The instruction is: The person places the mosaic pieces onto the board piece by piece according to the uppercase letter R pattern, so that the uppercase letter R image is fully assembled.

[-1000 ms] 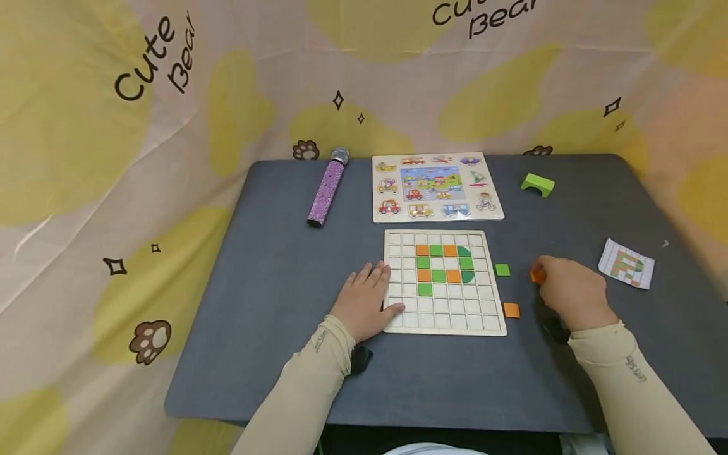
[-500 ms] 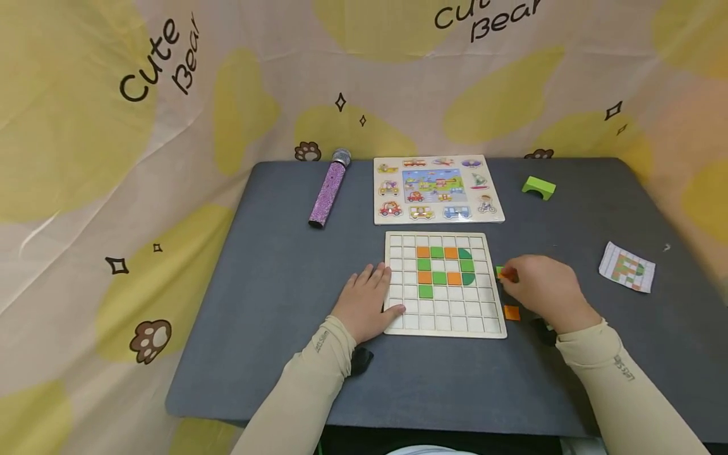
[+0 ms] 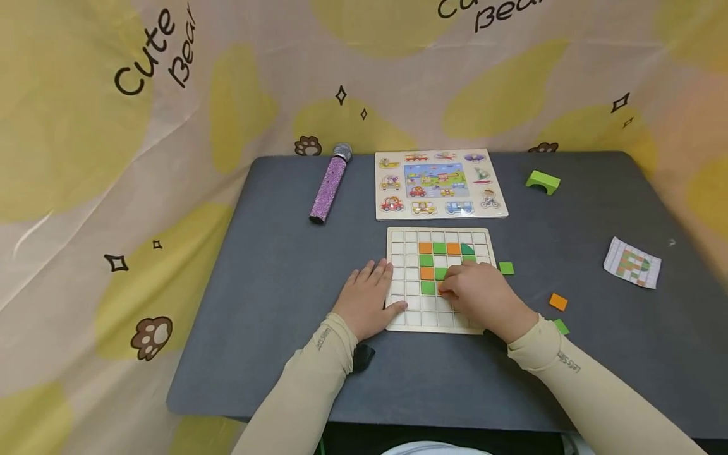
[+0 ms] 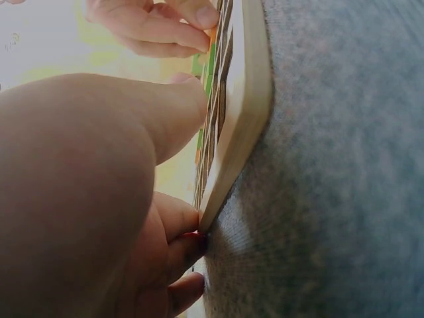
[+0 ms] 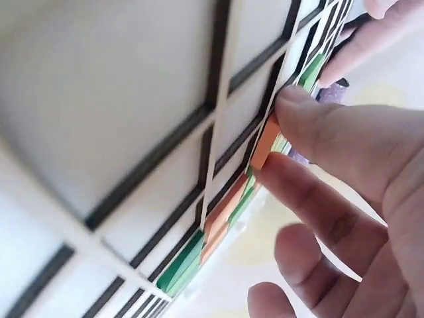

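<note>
A pale wooden grid board lies on the table with orange, green and dark green tiles set in its cells. My left hand rests along the board's left edge, fingers straight and thumb over the near left part. My right hand reaches across the board from the right. In the right wrist view, its thumb and index finger pinch an orange square tile at a cell, close to a green tile. The other right fingers are loosely bent. In the head view this hand covers several cells on the right side.
Loose tiles lie right of the board: green, orange and another green one, partly behind the sleeve. A pattern card, green arch block, picture puzzle and purple microphone surround the board.
My right hand has moved left from beside the board onto it, bringing an orange tile. Loose tiles at the right have come into view. My left hand has stayed put.
</note>
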`<state>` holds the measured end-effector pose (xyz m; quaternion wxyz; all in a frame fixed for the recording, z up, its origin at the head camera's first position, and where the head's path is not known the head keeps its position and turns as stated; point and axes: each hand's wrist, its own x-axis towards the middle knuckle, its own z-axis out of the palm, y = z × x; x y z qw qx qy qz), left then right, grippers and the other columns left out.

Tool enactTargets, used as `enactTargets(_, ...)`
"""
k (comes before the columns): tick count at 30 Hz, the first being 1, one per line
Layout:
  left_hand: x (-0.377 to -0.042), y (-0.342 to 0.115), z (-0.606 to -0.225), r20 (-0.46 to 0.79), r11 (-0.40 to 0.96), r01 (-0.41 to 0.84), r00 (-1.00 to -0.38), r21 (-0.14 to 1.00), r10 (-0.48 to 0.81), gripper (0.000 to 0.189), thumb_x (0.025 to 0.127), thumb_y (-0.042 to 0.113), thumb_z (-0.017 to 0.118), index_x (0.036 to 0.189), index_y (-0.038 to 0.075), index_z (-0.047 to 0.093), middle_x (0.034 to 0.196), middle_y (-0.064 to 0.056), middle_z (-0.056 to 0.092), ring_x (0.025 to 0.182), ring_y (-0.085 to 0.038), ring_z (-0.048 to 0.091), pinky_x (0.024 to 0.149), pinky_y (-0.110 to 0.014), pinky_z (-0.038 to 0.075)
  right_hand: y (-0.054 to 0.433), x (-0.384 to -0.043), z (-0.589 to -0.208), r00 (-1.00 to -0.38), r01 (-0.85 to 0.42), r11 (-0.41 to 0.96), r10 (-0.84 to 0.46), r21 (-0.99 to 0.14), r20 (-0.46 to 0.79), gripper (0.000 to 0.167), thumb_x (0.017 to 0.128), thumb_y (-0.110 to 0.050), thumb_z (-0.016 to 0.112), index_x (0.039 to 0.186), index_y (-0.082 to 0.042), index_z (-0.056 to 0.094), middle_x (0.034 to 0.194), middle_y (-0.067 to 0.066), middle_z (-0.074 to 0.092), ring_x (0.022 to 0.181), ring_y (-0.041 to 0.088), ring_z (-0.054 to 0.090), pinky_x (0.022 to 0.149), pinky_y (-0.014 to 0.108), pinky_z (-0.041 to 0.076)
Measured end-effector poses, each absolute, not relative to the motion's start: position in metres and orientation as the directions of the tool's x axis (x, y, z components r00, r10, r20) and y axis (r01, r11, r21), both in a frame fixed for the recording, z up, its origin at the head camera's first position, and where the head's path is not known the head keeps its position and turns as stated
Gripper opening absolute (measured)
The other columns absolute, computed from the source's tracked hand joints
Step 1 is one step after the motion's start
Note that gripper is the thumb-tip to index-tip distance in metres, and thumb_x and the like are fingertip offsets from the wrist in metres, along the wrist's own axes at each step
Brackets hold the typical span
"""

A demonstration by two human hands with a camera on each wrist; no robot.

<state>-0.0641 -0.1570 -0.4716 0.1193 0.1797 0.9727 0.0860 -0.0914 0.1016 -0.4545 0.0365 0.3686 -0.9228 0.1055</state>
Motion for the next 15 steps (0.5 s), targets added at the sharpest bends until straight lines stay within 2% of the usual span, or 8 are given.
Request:
enactTargets(4,-0.065,-0.156,-0.471,-0.198,0.917,0.342,-0.903,0.207,0.382,0.087,0.108,0.064,0.047,0.17,0.007,0.025,0.175,-0.011,0.024,0.162,-0.032,0.019,0.129,-0.052,0.02,0.106,-0.091,-0.45,-0.719,-0.694,0.695,-0.682,-0.188,0.131,0.021,0.082,-0.011,0.094,0.102,-0.014,0.088,0.099,0.001,0.075,0.088,0.025,0.069,0.072,0.039,0.061)
enactTargets(9,-0.063,-0.159,-0.472,-0.202,0.918,0.339,-0.903,0.206,0.379,0.087,0.108,0.063,0.048,0.17,0.006,0.025,0.175,-0.011,0.025,0.161,-0.032,0.02,0.129,-0.053,0.021,0.113,-0.091,-0.441,-0.67,-0.699,0.642,-0.742,-0.316,-0.026,0.036,0.094,-0.011,0.084,0.13,-0.011,0.08,0.123,0.003,0.076,0.109,0.025,0.072,0.091,0.044,0.062)
enactTargets(12,-0.062,-0.161,-0.472,-0.198,0.916,0.339,-0.903,0.215,0.381,0.087,0.108,0.062,0.049,0.169,0.005,0.027,0.174,-0.012,0.026,0.161,-0.033,0.022,0.128,-0.054,0.023,0.129,-0.093,-0.428,-0.734,-0.597,0.694,-0.675,-0.403,-0.076,0.036,0.1,-0.008,0.077,0.135,-0.011,0.076,0.131,0.006,0.073,0.116,0.028,0.069,0.098,0.051,0.059)
enactTargets(15,-0.061,-0.161,-0.47,-0.18,0.908,0.345,-0.903,0.236,0.39,0.086,0.108,0.061,0.051,0.169,0.004,0.028,0.174,-0.013,0.028,0.16,-0.035,0.023,0.128,-0.055,0.023,0.162,-0.098,-0.411,-0.842,-0.458,0.805,-0.528,-0.377,-0.106,0.031,0.1,-0.007,0.073,0.131,-0.009,0.078,0.129,0.012,0.073,0.112,0.031,0.068,0.093,0.057,0.059)
